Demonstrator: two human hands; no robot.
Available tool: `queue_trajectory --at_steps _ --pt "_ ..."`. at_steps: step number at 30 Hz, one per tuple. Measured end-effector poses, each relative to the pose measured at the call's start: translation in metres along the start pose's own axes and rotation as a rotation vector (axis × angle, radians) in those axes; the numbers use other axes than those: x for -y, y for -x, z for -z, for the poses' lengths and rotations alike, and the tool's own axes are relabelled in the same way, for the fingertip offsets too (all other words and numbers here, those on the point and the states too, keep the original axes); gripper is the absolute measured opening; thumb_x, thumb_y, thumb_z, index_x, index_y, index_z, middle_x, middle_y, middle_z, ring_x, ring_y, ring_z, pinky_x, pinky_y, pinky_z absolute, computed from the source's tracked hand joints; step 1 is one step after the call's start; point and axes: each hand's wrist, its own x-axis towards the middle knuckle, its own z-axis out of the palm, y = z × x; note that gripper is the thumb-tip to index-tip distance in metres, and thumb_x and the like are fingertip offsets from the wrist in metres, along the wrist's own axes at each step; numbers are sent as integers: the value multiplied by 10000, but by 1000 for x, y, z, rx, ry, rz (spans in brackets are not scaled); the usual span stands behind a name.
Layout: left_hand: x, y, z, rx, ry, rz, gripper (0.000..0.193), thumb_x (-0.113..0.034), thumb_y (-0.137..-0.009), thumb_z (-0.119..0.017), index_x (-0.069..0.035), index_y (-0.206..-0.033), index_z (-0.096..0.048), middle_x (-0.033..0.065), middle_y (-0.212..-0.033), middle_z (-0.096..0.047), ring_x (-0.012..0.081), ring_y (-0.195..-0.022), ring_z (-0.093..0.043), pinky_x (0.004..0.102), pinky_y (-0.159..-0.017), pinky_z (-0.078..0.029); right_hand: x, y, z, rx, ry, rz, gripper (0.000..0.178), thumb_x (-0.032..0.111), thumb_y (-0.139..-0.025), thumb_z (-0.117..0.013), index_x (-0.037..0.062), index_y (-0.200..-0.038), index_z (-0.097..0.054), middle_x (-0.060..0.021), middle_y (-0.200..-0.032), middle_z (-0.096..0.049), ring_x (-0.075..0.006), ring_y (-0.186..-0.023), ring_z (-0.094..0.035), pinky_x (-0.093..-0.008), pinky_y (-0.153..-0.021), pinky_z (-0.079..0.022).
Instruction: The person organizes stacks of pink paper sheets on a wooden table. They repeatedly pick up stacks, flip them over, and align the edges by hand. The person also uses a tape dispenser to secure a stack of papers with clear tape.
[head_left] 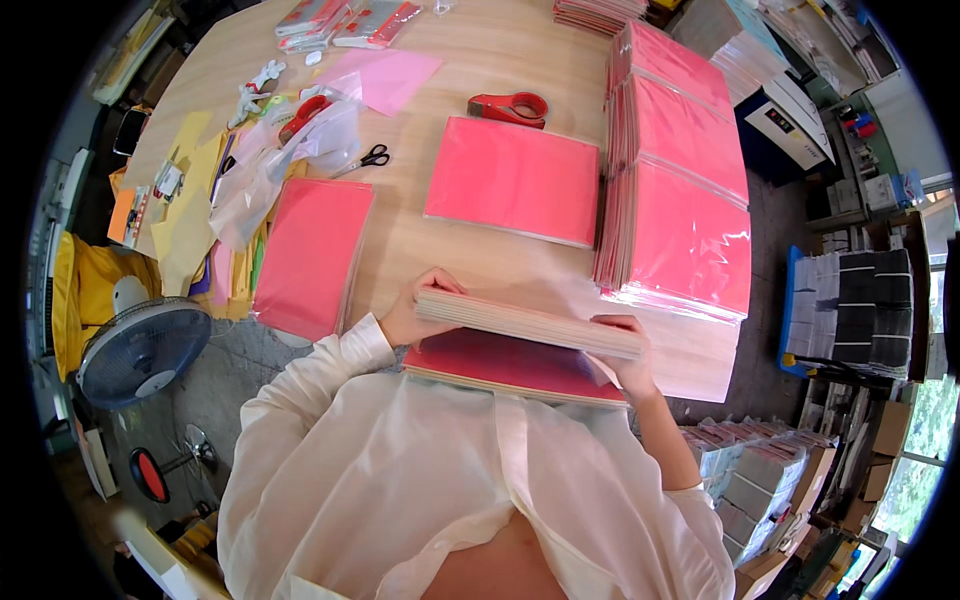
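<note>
I hold a thick stack of paper sheets (525, 322) edge-on over the near table edge. My left hand (418, 310) grips its left end and my right hand (625, 360) grips its right end. Under it lies a pink stack (500, 365) on the wooden table (480, 60). Another pink stack (515, 178) lies in the middle of the table beyond my hands, and one more pink stack (312, 255) lies at the left.
Tall piles of bagged pink packs (680, 190) stand along the right side. Black-handled scissors (365, 158), a red tape dispenser (510, 106) and crumpled clear bags (270, 165) lie further back. A blue-grey fan (140, 350) stands on the floor, left. Boxes and stacked goods fill the right.
</note>
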Motion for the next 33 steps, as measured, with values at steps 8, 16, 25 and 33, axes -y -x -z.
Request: queue_trajectory --at_steps 8,16,25,33 --pt "-6 -7 15 -26 7 -20 385 0 -713 -803 -60 -1001 -555 67 -1030 -624 143 -952 -600 291 -855 -487 4 -28 -2 1 20 229 416 -32 -712 -816 11 -1069 -606 -129 -1094 -677 -209 -1019 -648 -329 -909 -512" --pt "10 6 59 -315 19 358 559 -221 -810 -756 -78 -1257 -452 141 -1274 -500 263 -1212 -488 452 -1062 -379 -20 -31 1 26 7 179 398 -53 -711 -800 11 -1060 -619 -129 -1094 -667 -217 -1019 -634 -335 -919 -498" --pt "-19 -11 36 -363 1079 1310 391 -279 -893 -682 -64 -1209 -601 124 -1142 -655 274 -1039 -648 436 -834 -574 -6 -31 -2 111 -25 203 380 -85 -722 -764 3 -1054 -603 -145 -1105 -660 -257 -1042 -625 -366 -938 -485" --pt "-128 0 36 -230 889 1016 419 -179 -941 -588 -59 -1337 -521 112 -1244 -634 231 -1103 -639 394 -958 -524 82 -30 2 196 179 610 304 46 -763 -743 14 -1038 -616 -194 -1182 -659 -322 -1103 -616 -430 -997 -455"
